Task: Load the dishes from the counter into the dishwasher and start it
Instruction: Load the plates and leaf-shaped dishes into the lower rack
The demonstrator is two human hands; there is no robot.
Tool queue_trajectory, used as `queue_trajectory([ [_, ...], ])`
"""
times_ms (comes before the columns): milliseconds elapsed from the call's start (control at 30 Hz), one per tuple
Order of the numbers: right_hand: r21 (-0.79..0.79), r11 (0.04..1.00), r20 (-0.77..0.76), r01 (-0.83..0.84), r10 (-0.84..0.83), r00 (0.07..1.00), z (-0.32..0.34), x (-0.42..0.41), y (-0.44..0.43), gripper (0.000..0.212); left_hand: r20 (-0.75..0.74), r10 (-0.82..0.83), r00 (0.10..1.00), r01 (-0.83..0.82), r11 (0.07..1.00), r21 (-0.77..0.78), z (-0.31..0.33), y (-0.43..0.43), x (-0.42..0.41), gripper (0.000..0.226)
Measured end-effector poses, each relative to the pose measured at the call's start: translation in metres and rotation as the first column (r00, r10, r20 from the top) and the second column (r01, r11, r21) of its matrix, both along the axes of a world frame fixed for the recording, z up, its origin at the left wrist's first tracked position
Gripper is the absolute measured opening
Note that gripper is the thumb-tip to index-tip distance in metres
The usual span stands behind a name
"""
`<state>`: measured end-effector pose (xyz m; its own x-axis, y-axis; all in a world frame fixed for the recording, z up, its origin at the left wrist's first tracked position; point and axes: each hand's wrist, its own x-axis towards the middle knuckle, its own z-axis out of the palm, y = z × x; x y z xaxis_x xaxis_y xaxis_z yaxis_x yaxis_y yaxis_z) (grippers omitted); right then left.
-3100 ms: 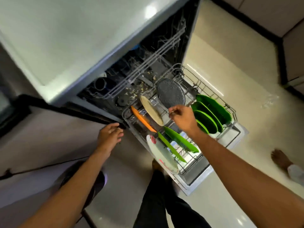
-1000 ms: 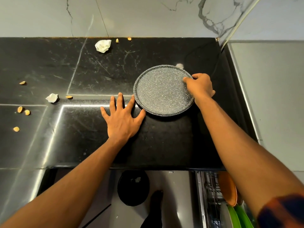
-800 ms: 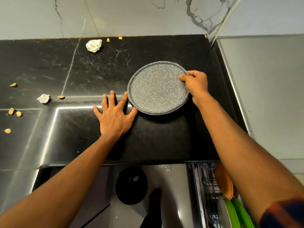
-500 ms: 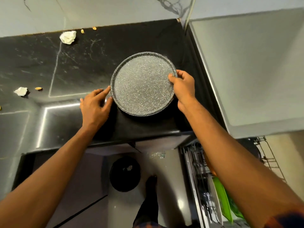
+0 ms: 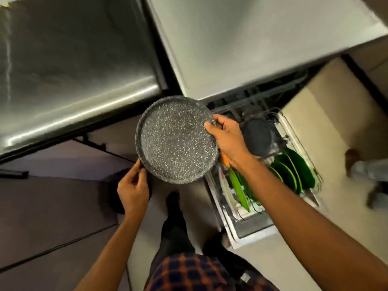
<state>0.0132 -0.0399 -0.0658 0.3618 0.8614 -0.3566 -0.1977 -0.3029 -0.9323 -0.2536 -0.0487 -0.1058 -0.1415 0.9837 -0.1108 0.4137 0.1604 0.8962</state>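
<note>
Now plate [image 5: 177, 139], grey and speckled, is off the bench [image 5: 63, 70] and held in the air with both hands, face toward the camera. It sits in front of the bench edge, left of the open dishwasher [image 5: 241, 38], over the floor [image 5: 336, 114].

Right hand [image 5: 226, 139]: grip closed on the plate's right rim, thumb on the upper face, fingers wrapped behind the edge. Left hand [image 5: 132, 185]: grip curled at the lower-left rim, thumb touching the edge; how far the fingers reach under, cannot tell.

Rack [image 5: 294, 131] is pulled out over the open door [image 5: 252, 229], to the right of the plate and partly behind the right forearm. A dark plate [image 5: 259, 136] stands on edge at the rack's far end, just right of the right hand. Green plates [image 5: 291, 171] stand in a row on the rack's right side. More green plates [image 5: 238, 187] stand near the front left, below the right wrist. A sliver of orange plate [image 5: 225, 161] shows just under the right wrist. Rack contents are motion-blurred.

Holder's dark trouser leg [image 5: 176, 227] and checked shirt [image 5: 189, 271] show at bottom centre. Another person's foot [image 5: 352, 156] is on the floor at far right, well apart from the rack.
</note>
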Motion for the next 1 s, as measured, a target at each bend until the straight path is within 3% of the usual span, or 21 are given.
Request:
queue_trajectory([
  [133,-0.163,0.983,0.176,0.081,-0.051,0.983,-0.059,0.063,-0.068,0.040,-0.182,-0.307,0.934,0.250,0.928,-0.277,-0.053,-0.046,0.053,0.034],
  [233,-0.239,0.951,0.242,0.195,-0.136,0.961,-0.092,0.103,-0.106,0.022,-0.181,-0.493,0.851,0.350,0.789,-0.505,-0.097,-0.063,0.083,0.032],
  [300,-0.272,0.916,0.281,0.296,-0.219,0.934,-0.108,0.132,-0.120,0.010,-0.154,-0.527,0.836,0.336,0.713,-0.615,-0.124,-0.062,0.101,0.030],
  [367,-0.303,0.876,0.278,0.375,-0.295,0.914,-0.124,0.157,-0.127,0.014,-0.156,-0.476,0.866,0.256,0.688,-0.679,-0.147,-0.056,0.118,0.021],
  [400,-0.308,0.859,0.270,0.410,-0.334,0.903,-0.134,0.172,-0.128,0.021,-0.143,-0.474,0.869,0.255,0.676,-0.692,-0.162,-0.050,0.128,0.016],
  [467,-0.297,0.831,0.268,0.470,-0.400,0.877,-0.153,0.198,-0.127,0.031,-0.129,-0.492,0.861,0.259,0.642,-0.722,-0.195,-0.036,0.147,0.028],
  [533,-0.273,0.817,0.262,0.507,-0.444,0.857,-0.166,0.221,-0.124,0.029,-0.136,-0.515,0.846,0.246,0.606,-0.757,-0.223,-0.020,0.160,0.020],
  [633,-0.218,0.788,0.360,0.576,-0.483,0.798,-0.190,0.254,-0.117,0.026,-0.153,-0.591,0.792,0.254,0.547,-0.797,-0.265,0.004,0.172,0.035],
  [733,-0.104,0.779,0.487,0.619,-0.502,0.714,-0.209,0.282,-0.115,0.028,-0.178,-0.616,0.767,0.252,0.545,-0.799,-0.279,0.021,0.193,0.042],
  [833,-0.033,0.783,0.561,0.621,-0.499,0.660,-0.230,0.311,-0.114,0.029,-0.206,-0.629,0.750,0.237,0.546,-0.803,-0.292,0.036,0.211,0.016],
  [1000,0.015,0.812,0.542,0.584,-0.497,0.677,-0.255,0.352,-0.106,0.025,-0.251,-0.606,0.755,0.190,0.568,-0.800,-0.327,0.050,0.228,0.030],
])
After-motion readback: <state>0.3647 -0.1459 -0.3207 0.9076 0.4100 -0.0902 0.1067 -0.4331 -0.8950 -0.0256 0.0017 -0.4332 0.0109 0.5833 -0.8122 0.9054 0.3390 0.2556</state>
